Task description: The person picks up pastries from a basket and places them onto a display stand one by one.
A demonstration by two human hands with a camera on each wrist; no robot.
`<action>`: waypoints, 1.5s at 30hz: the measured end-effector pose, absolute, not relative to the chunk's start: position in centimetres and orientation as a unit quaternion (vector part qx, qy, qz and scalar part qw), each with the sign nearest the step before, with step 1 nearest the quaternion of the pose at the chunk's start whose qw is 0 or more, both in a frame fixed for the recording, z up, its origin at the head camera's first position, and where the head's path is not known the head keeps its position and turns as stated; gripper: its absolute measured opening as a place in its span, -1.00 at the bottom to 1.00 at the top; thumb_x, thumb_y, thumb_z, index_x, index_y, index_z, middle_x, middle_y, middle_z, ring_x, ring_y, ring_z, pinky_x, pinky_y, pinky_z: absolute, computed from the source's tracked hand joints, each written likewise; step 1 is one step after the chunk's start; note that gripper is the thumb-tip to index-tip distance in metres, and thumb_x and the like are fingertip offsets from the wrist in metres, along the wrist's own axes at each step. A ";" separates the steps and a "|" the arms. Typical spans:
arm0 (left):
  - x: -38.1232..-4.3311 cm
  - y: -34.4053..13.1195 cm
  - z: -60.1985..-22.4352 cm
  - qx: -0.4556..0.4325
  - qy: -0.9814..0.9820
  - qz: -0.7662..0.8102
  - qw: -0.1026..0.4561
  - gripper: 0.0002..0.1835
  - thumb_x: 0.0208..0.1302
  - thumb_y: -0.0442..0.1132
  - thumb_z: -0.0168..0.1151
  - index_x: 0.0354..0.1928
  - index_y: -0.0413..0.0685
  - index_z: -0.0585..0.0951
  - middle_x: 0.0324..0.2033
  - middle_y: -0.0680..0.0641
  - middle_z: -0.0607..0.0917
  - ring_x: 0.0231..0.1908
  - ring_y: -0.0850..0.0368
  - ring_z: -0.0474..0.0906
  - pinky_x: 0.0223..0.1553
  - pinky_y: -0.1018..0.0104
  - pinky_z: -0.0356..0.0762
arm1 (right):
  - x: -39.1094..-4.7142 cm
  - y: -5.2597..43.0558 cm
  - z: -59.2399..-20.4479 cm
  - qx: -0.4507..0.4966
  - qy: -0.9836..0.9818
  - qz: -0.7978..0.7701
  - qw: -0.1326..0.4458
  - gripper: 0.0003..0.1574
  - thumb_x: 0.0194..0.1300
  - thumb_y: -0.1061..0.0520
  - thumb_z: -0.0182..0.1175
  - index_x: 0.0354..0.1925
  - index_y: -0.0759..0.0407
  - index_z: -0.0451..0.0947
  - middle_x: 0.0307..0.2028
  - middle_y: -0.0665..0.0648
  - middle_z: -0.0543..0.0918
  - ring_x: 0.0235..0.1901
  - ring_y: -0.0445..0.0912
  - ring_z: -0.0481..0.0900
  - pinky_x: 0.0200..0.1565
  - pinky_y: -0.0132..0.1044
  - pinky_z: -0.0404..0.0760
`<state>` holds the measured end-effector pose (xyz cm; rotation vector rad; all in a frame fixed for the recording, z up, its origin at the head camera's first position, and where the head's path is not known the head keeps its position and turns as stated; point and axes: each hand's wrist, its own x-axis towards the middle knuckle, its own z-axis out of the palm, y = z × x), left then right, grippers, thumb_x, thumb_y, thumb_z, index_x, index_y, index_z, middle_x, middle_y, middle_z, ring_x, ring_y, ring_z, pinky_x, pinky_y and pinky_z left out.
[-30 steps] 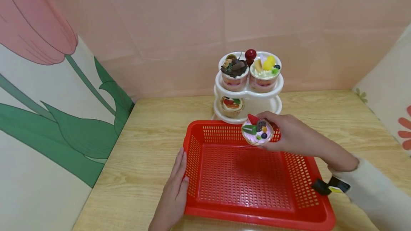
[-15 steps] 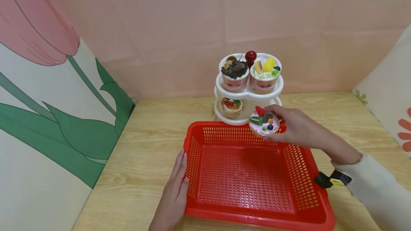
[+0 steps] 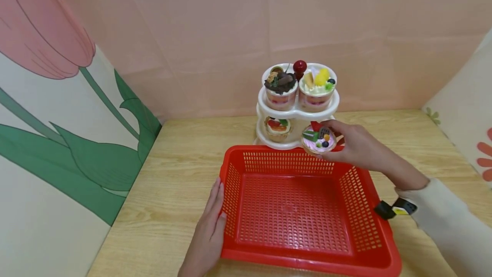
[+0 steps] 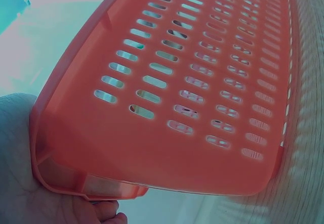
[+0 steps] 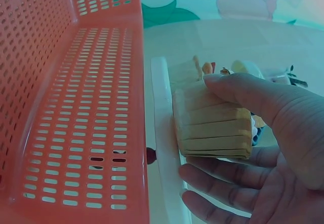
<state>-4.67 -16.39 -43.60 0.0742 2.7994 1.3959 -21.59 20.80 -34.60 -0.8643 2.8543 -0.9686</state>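
My right hand (image 3: 355, 144) pinches a toy tart (image 3: 318, 141) topped with lilac cream, fruit and a chocolate piece. In the right wrist view its ridged tan shell (image 5: 215, 125) sits between thumb and fingers, close against the edge of a white stand (image 5: 164, 133). The head view has the tart at the right side of the lower tier of this two-tier stand (image 3: 297, 144); whether it bears on the tier cannot be told. With straight fingers, my left hand (image 3: 207, 228) rests against the left side of a red plastic basket (image 3: 292, 264).
A fruit tart (image 3: 277, 127) sits at the lower tier's left. On the upper tier stand a chocolate-topped dessert cup (image 3: 280, 93) and a yellow-fruit dessert cup (image 3: 317, 91), with a red ball knob (image 3: 300, 66) behind. The basket stands in front of the stand on the wooden table (image 3: 173, 161).
My right hand has carried the lilac tart away from above the basket, rightward and back to the stand's lower tier. My left hand has stayed at the basket's side.
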 end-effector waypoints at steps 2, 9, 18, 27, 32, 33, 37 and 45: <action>-4.7 -16.4 -43.6 0.027 0.895 0.444 0.002 -0.26 0.56 -0.34 -0.11 0.62 0.32 -0.06 0.56 0.46 -0.20 0.54 0.39 -0.22 0.46 0.12 0.04 | -21.7 20.9 -34.6 -0.275 0.911 -0.308 0.000 -0.09 0.08 -0.05 0.57 0.28 0.25 0.41 0.01 0.21 0.69 -0.04 0.12 0.64 -0.03 0.18 0.67; -4.6 -16.3 -43.5 0.025 0.897 0.442 0.000 -0.27 0.56 -0.34 -0.11 0.62 0.32 -0.05 0.57 0.45 -0.20 0.54 0.38 -0.21 0.46 0.12 0.05 | -22.3 20.9 -34.8 -0.272 0.911 -0.310 -0.026 -0.10 0.10 -0.02 0.56 0.30 0.28 0.42 0.02 0.26 0.69 -0.02 0.18 0.64 0.00 0.28 0.61; -4.7 -16.3 -43.5 0.021 0.895 0.445 0.005 -0.29 0.57 -0.31 -0.12 0.62 0.33 -0.05 0.56 0.47 -0.20 0.54 0.40 -0.20 0.46 0.11 0.06 | -23.2 20.9 -34.7 -0.257 0.911 -0.317 -0.051 -0.22 0.11 0.02 0.54 0.19 0.30 0.48 -0.06 0.25 0.70 -0.08 0.14 0.63 0.00 0.25 0.59; -4.7 -16.3 -43.5 0.025 0.895 0.446 -0.001 -0.27 0.57 -0.32 -0.11 0.62 0.35 -0.06 0.56 0.47 -0.19 0.53 0.40 -0.20 0.46 0.13 0.05 | -24.0 20.6 -34.8 -0.234 0.915 -0.324 -0.061 -0.27 0.12 0.05 0.53 0.14 0.38 0.49 -0.09 0.35 0.70 -0.12 0.20 0.64 -0.06 0.21 0.62; -4.7 -16.3 -43.6 0.030 0.895 0.444 -0.003 -0.26 0.56 -0.34 -0.10 0.62 0.34 -0.06 0.57 0.45 -0.19 0.54 0.39 -0.20 0.46 0.11 0.05 | -24.3 20.3 -34.9 -0.214 0.920 -0.324 -0.053 -0.30 0.14 0.06 0.52 0.12 0.39 0.50 -0.10 0.38 0.70 -0.13 0.24 0.65 -0.15 0.08 0.64; -4.7 -16.3 -43.6 0.028 0.895 0.445 -0.002 -0.27 0.56 -0.34 -0.10 0.62 0.34 -0.06 0.57 0.45 -0.19 0.54 0.39 -0.20 0.46 0.11 0.05 | -24.4 20.2 -34.9 -0.210 0.921 -0.324 -0.051 -0.30 0.13 0.06 0.53 0.11 0.38 0.50 -0.11 0.37 0.70 -0.15 0.22 0.64 -0.18 0.03 0.64; -4.7 -16.3 -43.5 0.017 0.894 0.448 0.004 -0.28 0.57 -0.31 -0.11 0.61 0.35 -0.05 0.56 0.48 -0.19 0.53 0.42 -0.20 0.46 0.12 0.05 | -24.9 19.9 -35.2 -0.207 0.923 -0.321 -0.047 -0.30 0.09 0.08 0.55 0.10 0.37 0.51 -0.14 0.35 0.71 -0.28 0.11 0.59 -0.34 -0.16 0.54; -4.6 -16.3 -43.6 0.026 0.894 0.448 -0.008 -0.26 0.55 -0.36 -0.11 0.62 0.32 -0.05 0.57 0.41 -0.18 0.55 0.33 -0.18 0.45 0.05 0.07 | -25.4 19.8 -35.3 -0.212 0.923 -0.322 -0.009 -0.27 0.12 0.03 0.54 0.13 0.37 0.50 -0.08 0.35 0.70 -0.28 0.08 0.58 -0.33 -0.21 0.59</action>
